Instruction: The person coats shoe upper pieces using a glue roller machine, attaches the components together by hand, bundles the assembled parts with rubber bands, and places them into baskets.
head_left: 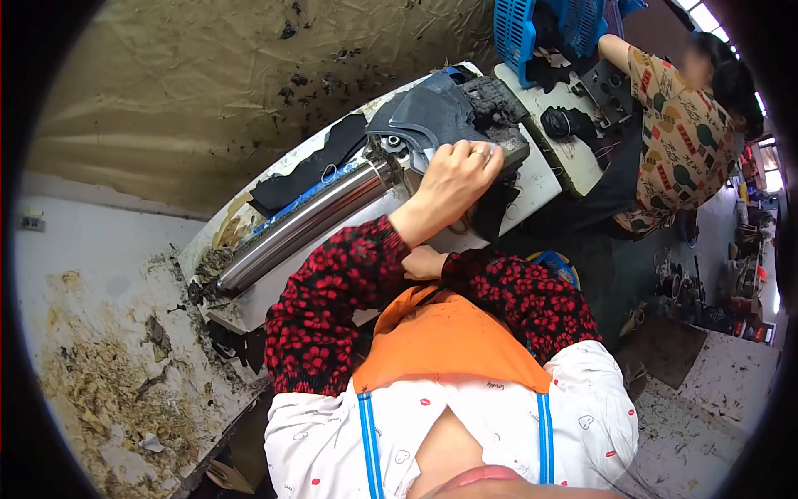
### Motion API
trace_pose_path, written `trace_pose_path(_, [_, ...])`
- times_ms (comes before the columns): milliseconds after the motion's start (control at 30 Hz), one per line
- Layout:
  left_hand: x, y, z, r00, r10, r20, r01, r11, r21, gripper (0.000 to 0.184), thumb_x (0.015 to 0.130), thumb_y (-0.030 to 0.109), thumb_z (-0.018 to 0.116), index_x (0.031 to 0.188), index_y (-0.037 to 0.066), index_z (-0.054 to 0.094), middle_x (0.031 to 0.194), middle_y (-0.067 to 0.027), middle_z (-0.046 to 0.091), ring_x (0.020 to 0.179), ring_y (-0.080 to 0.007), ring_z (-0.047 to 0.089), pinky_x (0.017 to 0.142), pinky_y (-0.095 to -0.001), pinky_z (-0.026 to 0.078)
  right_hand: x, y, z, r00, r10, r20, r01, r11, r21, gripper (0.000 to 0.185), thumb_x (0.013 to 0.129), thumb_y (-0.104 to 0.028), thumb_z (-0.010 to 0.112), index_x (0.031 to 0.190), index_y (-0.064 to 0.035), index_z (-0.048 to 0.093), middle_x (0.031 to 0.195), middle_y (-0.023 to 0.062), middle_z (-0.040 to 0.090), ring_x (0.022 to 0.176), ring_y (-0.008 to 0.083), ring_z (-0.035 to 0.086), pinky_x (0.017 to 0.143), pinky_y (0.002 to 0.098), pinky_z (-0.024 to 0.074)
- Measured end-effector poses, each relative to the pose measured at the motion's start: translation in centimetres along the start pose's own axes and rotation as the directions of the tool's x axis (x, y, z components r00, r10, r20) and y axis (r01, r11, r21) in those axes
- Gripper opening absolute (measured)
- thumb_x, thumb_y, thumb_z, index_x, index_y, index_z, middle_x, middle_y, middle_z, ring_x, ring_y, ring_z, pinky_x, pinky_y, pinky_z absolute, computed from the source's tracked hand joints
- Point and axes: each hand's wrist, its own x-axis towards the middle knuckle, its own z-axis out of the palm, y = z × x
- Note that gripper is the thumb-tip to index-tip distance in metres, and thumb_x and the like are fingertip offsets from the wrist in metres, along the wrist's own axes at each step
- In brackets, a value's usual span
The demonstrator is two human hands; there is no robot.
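Observation:
My left hand, with a ring on one finger, is at the head of a machine. Its fingers are curled together beside the grey cover; what they hold, if anything, is hidden. My right hand is lower, close to my left wrist and near the orange apron; its fingers are hidden. A shiny metal cylinder extends down and left from the machine head. Dark material hangs just right of my left hand.
Dark pieces lie behind the cylinder. At the upper right, another person sits by a second machine, near a blue basket. Brown debris covers the surface at the lower left.

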Motion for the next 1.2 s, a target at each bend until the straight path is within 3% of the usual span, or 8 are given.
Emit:
trace_pose_path(100, [-2.7, -0.2, -3.8, 0.987, -0.048, -0.152, -0.010, 0.932, -0.361, 0.039, 0.075, 0.012, 0.065, 0.113, 0.008, 0.058, 0.096, -0.0076, 0.058, 0.079, -0.0202, 0.057, 0.067, -0.0299, 0.046, -0.8, 0.3, 0.3, 0.927, -0.268, -0.262, 0.302, 0.948, 0.102, 0.027, 0.079, -0.015, 0.061, 0.103, -0.0015, 0.059, 0.099, 0.0209, 0.064, 0.080, 0.0403, 0.061, 0.072, 0.0427, 0.0502])
trace_pose_path(200, [-10.8, -0.6, -7.1, 0.939, -0.139, 0.315, 0.323, 0.671, -0.668, 0.037, 0.083, 0.017, 0.064, 0.118, 0.005, 0.057, 0.104, -0.0093, 0.059, 0.087, -0.0240, 0.059, 0.075, -0.0308, 0.048, -1.1, -3.0, -3.3, 0.950, -0.273, -0.150, 0.294, 0.945, 0.141, 0.026, 0.079, -0.013, 0.061, 0.102, -0.0012, 0.060, 0.097, 0.0201, 0.065, 0.081, 0.0386, 0.061, 0.073, 0.0415, 0.0499])
trace_pose_path(300, [-21.0, -2.6, -7.4, 0.616, -0.110, 0.780, 0.786, 0.019, -0.618, 0.050, 0.084, 0.015, 0.064, 0.131, 0.003, 0.050, 0.119, -0.0102, 0.058, 0.102, -0.0221, 0.057, 0.087, -0.0286, 0.045, -1.7, -6.6, -8.3, 0.957, -0.288, -0.022, 0.287, 0.941, 0.178, 0.024, 0.080, -0.012, 0.061, 0.102, -0.0008, 0.061, 0.095, 0.0194, 0.065, 0.081, 0.0368, 0.061, 0.074, 0.0403, 0.0497])
trace_pose_path(433, [-29.1, -5.0, -9.9, 0.460, 0.040, 0.887, 0.716, -0.608, -0.344, 0.062, 0.080, 0.008, 0.065, 0.138, 0.002, 0.044, 0.123, -0.0097, 0.055, 0.107, -0.0184, 0.052, 0.092, -0.0273, 0.041, -1.0, -8.1, -12.7, 0.969, -0.243, -0.035, 0.231, 0.853, 0.468, 0.022, 0.084, -0.007, 0.059, 0.105, -0.0016, 0.063, 0.093, 0.0116, 0.067, 0.081, 0.0261, 0.061, 0.074, 0.0354, 0.0486])
trace_pose_path(500, [-28.3, -5.9, -12.6, 0.486, -0.055, 0.872, 0.849, -0.207, -0.486, 0.056, 0.077, 0.003, 0.064, 0.131, 0.003, 0.051, 0.116, -0.0095, 0.059, 0.100, -0.0171, 0.054, 0.089, -0.0265, 0.043, -0.6, -8.5, -12.0, 0.977, -0.205, -0.062, 0.206, 0.819, 0.535, 0.021, 0.084, -0.007, 0.059, 0.104, -0.0009, 0.063, 0.093, 0.0107, 0.067, 0.080, 0.0237, 0.060, 0.073, 0.0337, 0.0484])
trace_pose_path(700, [-27.1, -8.0, -14.0, 0.262, -0.555, 0.790, 0.840, -0.272, -0.469, 0.033, 0.074, 0.004, 0.065, 0.107, 0.004, 0.062, 0.098, -0.0040, 0.065, 0.083, -0.0169, 0.058, 0.076, -0.0258, 0.045, 0.9, -9.2, -9.7, 0.984, 0.147, -0.102, -0.013, 0.626, 0.780, 0.018, 0.087, -0.008, 0.059, 0.102, 0.0025, 0.063, 0.090, 0.0063, 0.065, 0.076, 0.0129, 0.057, 0.069, 0.0253, 0.0470])
trace_pose_path(800, [-24.7, -9.3, -14.3, 0.372, -0.820, 0.434, 0.924, 0.371, -0.091, 0.033, 0.076, 0.013, 0.068, 0.107, 0.005, 0.062, 0.097, -0.0070, 0.064, 0.081, -0.0240, 0.060, 0.074, -0.0295, 0.047, 1.3, -9.1, -9.1, 0.950, 0.310, -0.044, -0.131, 0.519, 0.845, 0.018, 0.087, -0.008, 0.059, 0.101, 0.0038, 0.062, 0.088, 0.0046, 0.064, 0.074, 0.0093, 0.055, 0.067, 0.0223, 0.0462])
trace_pose_path(1200, [-23.5, -16.5, -7.9, 0.668, -0.663, 0.338, 0.740, 0.640, -0.207, 0.028, 0.083, 0.022, 0.064, 0.103, 0.003, 0.068, 0.100, -0.0125, 0.065, 0.087, -0.0328, 0.060, 0.079, -0.0374, 0.047, 0.7, -8.6, -9.0, 0.890, 0.455, -0.034, -0.250, 0.548, 0.798, 0.014, 0.087, -0.008, 0.059, 0.092, 0.0049, 0.061, 0.079, 0.0012, 0.061, 0.061, 0.0072, 0.050, 0.055, 0.0196, 0.0424])
